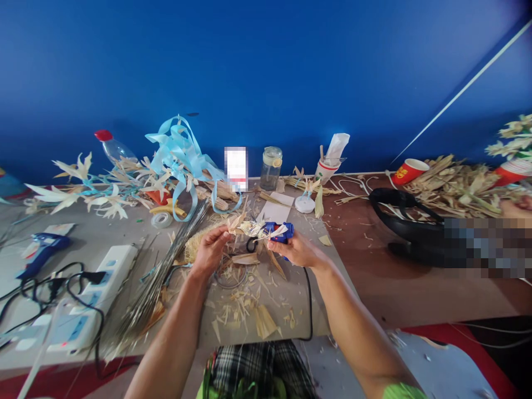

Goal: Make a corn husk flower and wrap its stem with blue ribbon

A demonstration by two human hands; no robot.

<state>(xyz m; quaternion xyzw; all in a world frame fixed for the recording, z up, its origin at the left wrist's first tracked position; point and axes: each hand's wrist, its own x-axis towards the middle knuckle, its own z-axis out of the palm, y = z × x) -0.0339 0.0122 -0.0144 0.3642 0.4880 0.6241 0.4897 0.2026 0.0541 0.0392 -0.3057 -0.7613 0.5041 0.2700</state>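
Observation:
Near the middle of the table, my left hand (211, 244) pinches a pale dried corn husk piece (236, 223), its fingers closed on the left end. My right hand (297, 249) is wrapped round a blue corded tool (285, 231) that looks like a glue gun. The tool's front is close to the husk piece; whether they touch I cannot tell. A black cord (310, 299) hangs from it over the table edge. Husk scraps (236, 305) lie scattered below both hands. Beside my left forearm lies a bundle of thin wires (153, 288).
A power strip (103, 293) with tangled cords and a blue glue gun (44, 252) lie at left. Behind are husk flowers (112, 202), light-blue ribbon (178, 147), a glass jar (271, 169) and a paper cup (326, 169). Another person's hand (517, 210) shows at far right.

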